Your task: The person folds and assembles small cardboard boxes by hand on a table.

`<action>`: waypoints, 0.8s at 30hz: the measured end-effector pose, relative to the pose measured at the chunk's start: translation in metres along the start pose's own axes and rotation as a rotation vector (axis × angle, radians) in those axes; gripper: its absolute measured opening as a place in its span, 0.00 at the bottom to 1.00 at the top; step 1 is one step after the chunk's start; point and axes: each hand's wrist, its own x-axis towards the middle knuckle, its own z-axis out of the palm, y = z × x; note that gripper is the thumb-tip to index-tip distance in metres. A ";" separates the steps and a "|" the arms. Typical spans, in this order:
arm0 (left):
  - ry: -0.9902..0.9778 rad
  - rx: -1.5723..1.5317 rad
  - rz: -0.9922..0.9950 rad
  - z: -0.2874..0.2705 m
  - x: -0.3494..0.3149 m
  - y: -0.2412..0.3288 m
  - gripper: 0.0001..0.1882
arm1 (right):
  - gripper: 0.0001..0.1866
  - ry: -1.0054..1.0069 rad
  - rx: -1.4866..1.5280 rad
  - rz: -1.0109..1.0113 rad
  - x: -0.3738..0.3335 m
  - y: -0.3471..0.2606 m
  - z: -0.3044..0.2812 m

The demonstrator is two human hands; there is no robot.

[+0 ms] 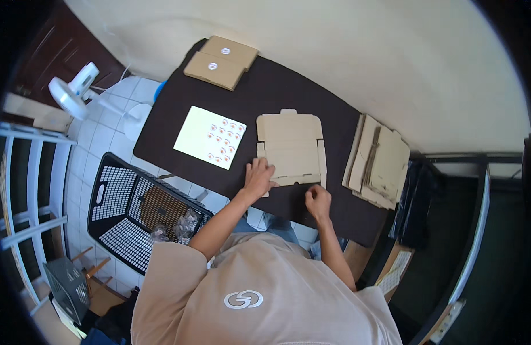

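Note:
A flat, partly folded brown cardboard box [289, 144] lies on the dark table in front of me, its tabbed flap pointing away. My left hand [258, 177] grips its near left corner, fingers bent over the side flap. Just off the near right corner is my right hand [318, 203], with its fingers curled in. Whatever those fingers may hold is hidden. Left of the box lies a white sheet [193, 135] bearing rows of small round orange-and-white stickers [223, 139].
Two closed cardboard boxes [219, 69], each with a round sticker, rest at the table's far left. A stack of flat cardboard blanks [377, 161] sits along the right edge. A black plastic basket [119, 190] and a white fan [70, 98] stand left of the table [162, 123].

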 end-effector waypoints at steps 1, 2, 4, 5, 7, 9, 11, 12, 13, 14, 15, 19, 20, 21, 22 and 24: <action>-0.019 0.032 -0.093 -0.007 0.002 0.002 0.25 | 0.05 0.006 -0.006 0.019 0.006 0.001 0.005; -0.035 0.025 -0.074 -0.011 0.005 0.004 0.25 | 0.06 0.000 -0.061 -0.033 0.014 0.007 0.012; -0.118 0.079 -0.141 -0.017 0.009 0.006 0.30 | 0.07 -0.003 -0.117 -0.074 0.027 0.016 0.020; -0.132 0.088 -0.139 -0.017 0.010 0.006 0.31 | 0.07 -0.018 -0.165 -0.077 0.033 0.019 0.023; -0.166 0.105 -0.138 -0.016 0.013 0.007 0.32 | 0.06 -0.026 -0.218 -0.072 0.042 0.022 0.028; -0.197 0.119 -0.138 -0.016 0.019 0.006 0.33 | 0.06 -0.023 -0.257 -0.048 0.045 0.023 0.033; -0.237 0.119 -0.127 -0.016 0.024 -0.001 0.34 | 0.06 -0.029 -0.277 -0.036 0.046 0.016 0.042; -0.243 0.113 -0.121 -0.016 0.027 -0.005 0.34 | 0.06 -0.029 -0.283 -0.027 0.042 0.012 0.046; -0.292 0.086 -0.110 -0.017 0.029 -0.011 0.33 | 0.06 -0.046 -0.254 -0.094 0.039 0.005 0.050; -0.342 0.059 -0.098 -0.018 0.033 -0.015 0.33 | 0.05 -0.062 -0.224 -0.159 0.036 -0.002 0.053; -0.378 0.044 -0.099 -0.019 0.037 -0.018 0.31 | 0.05 -0.062 -0.229 -0.152 0.034 -0.010 0.056; -0.521 0.071 -0.100 -0.021 0.051 -0.026 0.31 | 0.08 -0.268 -0.211 -0.175 0.027 -0.049 0.070; -0.523 0.076 -0.089 -0.017 0.054 -0.030 0.31 | 0.08 -0.282 -0.227 -0.189 0.019 -0.062 0.076; -0.564 0.102 -0.110 -0.013 0.057 -0.033 0.28 | 0.07 -0.261 -0.166 -0.261 0.016 -0.073 0.081; -0.607 0.128 -0.133 -0.011 0.059 -0.037 0.26 | 0.06 -0.241 -0.104 -0.332 0.013 -0.081 0.085; -0.670 0.128 -0.107 -0.016 0.069 -0.033 0.24 | 0.06 -0.225 -0.093 -0.293 0.015 -0.082 0.095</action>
